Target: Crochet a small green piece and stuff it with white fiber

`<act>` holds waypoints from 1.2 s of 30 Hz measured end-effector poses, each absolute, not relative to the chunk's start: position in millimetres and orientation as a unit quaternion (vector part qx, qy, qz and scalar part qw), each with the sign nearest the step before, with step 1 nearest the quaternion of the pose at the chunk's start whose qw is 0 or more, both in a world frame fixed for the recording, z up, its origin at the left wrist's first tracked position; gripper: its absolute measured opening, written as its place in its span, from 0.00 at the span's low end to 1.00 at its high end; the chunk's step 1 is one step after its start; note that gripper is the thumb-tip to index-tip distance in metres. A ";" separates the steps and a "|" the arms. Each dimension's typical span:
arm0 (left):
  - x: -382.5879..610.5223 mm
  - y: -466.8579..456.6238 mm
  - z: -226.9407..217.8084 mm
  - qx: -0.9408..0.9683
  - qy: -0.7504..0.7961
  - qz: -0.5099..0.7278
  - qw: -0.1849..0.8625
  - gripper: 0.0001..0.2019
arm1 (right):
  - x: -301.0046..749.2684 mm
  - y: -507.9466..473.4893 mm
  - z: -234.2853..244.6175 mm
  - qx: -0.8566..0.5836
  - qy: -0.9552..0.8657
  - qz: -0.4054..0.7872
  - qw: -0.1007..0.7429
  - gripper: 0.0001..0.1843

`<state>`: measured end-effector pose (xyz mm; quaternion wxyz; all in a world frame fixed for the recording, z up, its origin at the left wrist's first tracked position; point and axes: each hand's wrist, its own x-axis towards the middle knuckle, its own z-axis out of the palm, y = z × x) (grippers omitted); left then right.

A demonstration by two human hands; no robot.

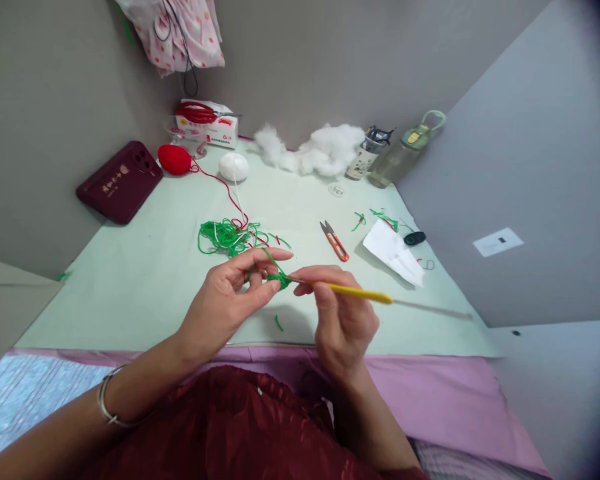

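Observation:
Between thumb and fingers, my left hand (pixel 230 290) pinches a small piece of green crochet work (pixel 282 281), with green yarn running up over the raised index finger. My right hand (pixel 343 317) grips a crochet hook (pixel 363 292) with a yellow handle and a thin metal shaft sticking out to the right. The hook's tip meets the green piece; the exact stitch is too small to make out. Just beyond my left hand lies a loose tangle of green yarn (pixel 225 237), mixed with red and white strands.
Orange thread snips (pixel 335 241) lie right of centre, near a crumpled white paper (pixel 393 252). Behind are a red yarn ball (pixel 175 160), a white yarn ball (pixel 233 167), white stuffing (pixel 325 150), a pen cup (pixel 363 160) and a bottle (pixel 400 155). A dark red phone-shaped case (pixel 123 181) stands left.

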<state>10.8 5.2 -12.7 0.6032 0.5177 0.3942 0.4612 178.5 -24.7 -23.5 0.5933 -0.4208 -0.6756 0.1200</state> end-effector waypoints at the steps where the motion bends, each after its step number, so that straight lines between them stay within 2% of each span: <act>1: 12.5 4.4 -12.3 0.512 0.399 0.470 0.598 0.14 | 177.6 -25.2 -27.0 -0.414 -0.703 0.062 0.574 0.13; 4: 16.6 3.9 -11.3 0.438 0.366 0.473 0.671 0.20 | 174.5 -24.9 -37.6 -0.405 -0.737 -0.094 0.533 0.16; 6: 16.8 5.9 -10.5 0.364 0.330 0.429 0.758 0.22 | 173.5 -24.2 -39.8 -0.409 -0.720 -0.100 0.552 0.17; 8: 14.9 9.1 -9.3 0.315 0.315 0.394 0.804 0.20 | 174.4 -23.2 -36.5 -0.413 -0.682 0.004 0.603 0.14; 11: 12.0 12.3 -7.3 0.326 0.314 0.407 0.793 0.19 | 177.3 -20.3 -27.2 -0.398 -0.589 0.183 0.679 0.12; 14: 12.8 10.9 -7.3 0.384 0.315 0.422 0.759 0.18 | 178.1 -17.8 -22.5 -0.385 -0.581 0.250 0.672 0.11; 16: 15.2 8.5 -8.8 0.409 0.324 0.437 0.732 0.17 | 176.5 -18.2 -24.2 -0.405 -0.605 0.226 0.647 0.10; 19: 18.7 6.0 -11.9 0.406 0.332 0.465 0.713 0.19 | 173.0 -21.8 -31.6 -0.431 -0.652 0.109 0.614 0.13; 21: 19.7 6.3 -12.8 0.375 0.318 0.455 0.743 0.20 | 171.8 -24.3 -36.1 -0.424 -0.687 0.007 0.590 0.16; 23: 19.0 8.2 -12.4 0.328 0.301 0.418 0.792 0.18 | 172.3 -25.3 -37.0 -0.413 -0.698 -0.037 0.583 0.17; 25: 17.1 10.9 -11.0 0.288 0.294 0.393 0.822 0.14 | 173.7 -24.4 -33.7 -0.414 -0.667 0.011 0.620 0.14; 28: 15.0 13.3 -9.5 0.289 0.302 0.412 0.810 0.13 | 174.6 -20.8 -26.4 -0.409 -0.584 0.165 0.682 0.12; 32: 15.9 10.1 -10.3 0.385 0.319 0.442 0.745 0.16 | 174.1 -17.4 -24.4 -0.400 -0.579 0.252 0.664 0.09; 36: 14.8 8.0 -10.1 0.455 0.344 0.436 0.696 0.14 | 177.7 -15.7 -27.5 -0.407 -0.544 0.304 0.668 0.09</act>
